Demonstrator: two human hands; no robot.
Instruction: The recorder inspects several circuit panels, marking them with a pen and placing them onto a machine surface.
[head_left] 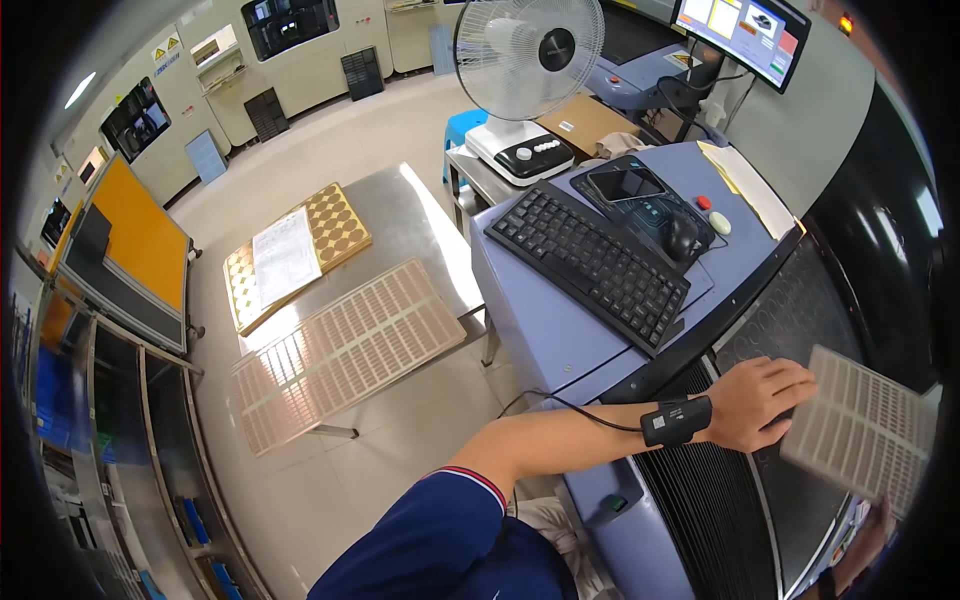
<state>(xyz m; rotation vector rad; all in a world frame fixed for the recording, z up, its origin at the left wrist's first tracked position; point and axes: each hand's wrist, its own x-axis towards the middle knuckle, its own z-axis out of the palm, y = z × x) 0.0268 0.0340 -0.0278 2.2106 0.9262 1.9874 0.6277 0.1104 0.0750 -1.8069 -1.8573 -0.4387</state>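
Note:
My left hand (757,405) is closed on the left edge of a thin, pale, see-through panel (858,425) with a grid of small rectangles, probably a circuit board panel. My right hand (872,540), partly lost in the dark rim, grips the panel's lower edge. The panel hangs tilted over the dark bed of a blue-grey machine (590,365). A similar gridded panel (350,350) lies on a steel table (395,210) to the left, jutting past its near edge. Behind it is a stack of gold panels (345,222) with round patches, a paper sheet (285,255) on top.
On the machine top sit a keyboard (590,262), a mouse (682,238), a phone (625,182), and red (703,202) and pale green (720,223) buttons. A fan (530,60) and monitor (745,35) stand behind. Metal racks (145,400) line the left. A cable (570,402) runs along my left forearm.

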